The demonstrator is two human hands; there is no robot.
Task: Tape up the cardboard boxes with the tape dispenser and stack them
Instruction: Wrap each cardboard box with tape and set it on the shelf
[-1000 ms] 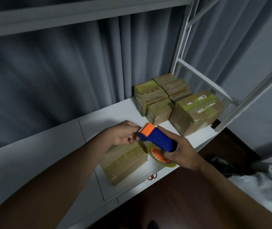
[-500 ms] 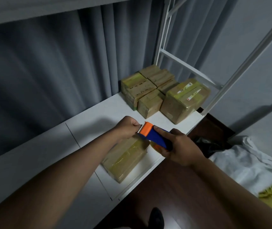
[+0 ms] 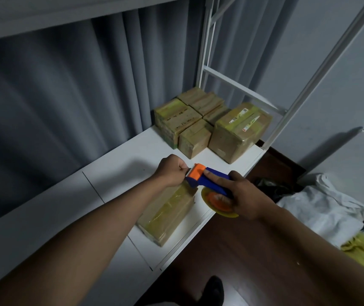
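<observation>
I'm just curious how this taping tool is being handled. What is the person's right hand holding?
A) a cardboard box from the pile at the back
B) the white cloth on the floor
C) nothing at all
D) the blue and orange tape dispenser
D: the right hand grips the blue handle of the tape dispenser, index finger laid along its top, while the left hand pinches at its orange toothed end.

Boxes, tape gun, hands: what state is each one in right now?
Near box: closed, wrapped in tape, lying flat on the shelf.
Back boxes: closed, taped, bunched together in the corner.
Tape dispenser: held above the near box's end, toothed edge toward the left hand.
Left hand: pinching at the dispenser's toothed edge.
Right hand: gripping the dispenser, forefinger along the top.
</observation>
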